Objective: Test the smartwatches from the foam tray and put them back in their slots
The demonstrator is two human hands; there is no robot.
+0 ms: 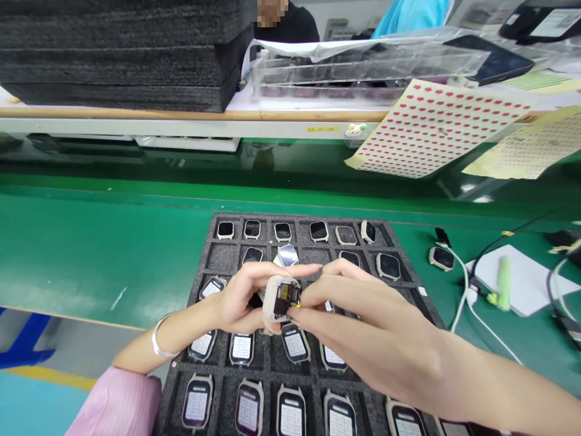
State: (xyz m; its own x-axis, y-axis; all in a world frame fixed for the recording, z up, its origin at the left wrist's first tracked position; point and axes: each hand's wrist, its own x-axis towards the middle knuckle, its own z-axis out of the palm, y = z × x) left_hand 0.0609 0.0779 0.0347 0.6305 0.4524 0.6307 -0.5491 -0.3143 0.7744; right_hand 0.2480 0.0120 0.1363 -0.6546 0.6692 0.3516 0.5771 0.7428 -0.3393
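My left hand (pixel 242 297) holds a white watch body (pixel 281 298) above a black foam tray (pixel 218 257), its open back with the inner parts turned toward me. Fingers of my right hand (pixel 363 321) pinch at the right edge of the same watch body. The tray holds several watch bodies in pockets: dark screens (pixel 318 231) in the far rows, lit screens (pixel 241 347) in the near rows. A shiny film piece (pixel 287 255) lies on the tray just beyond my fingers.
The tray rests on a green belt (pixel 100 254). At the right lie one watch body (pixel 441 258) on a white cable, a white pad (pixel 526 281) and dark cables. Sticker sheets (pixel 431 127), clear trays (pixel 363 69), stacked black foam (pixel 122 54) and a person in black (pixel 290 24) are behind.
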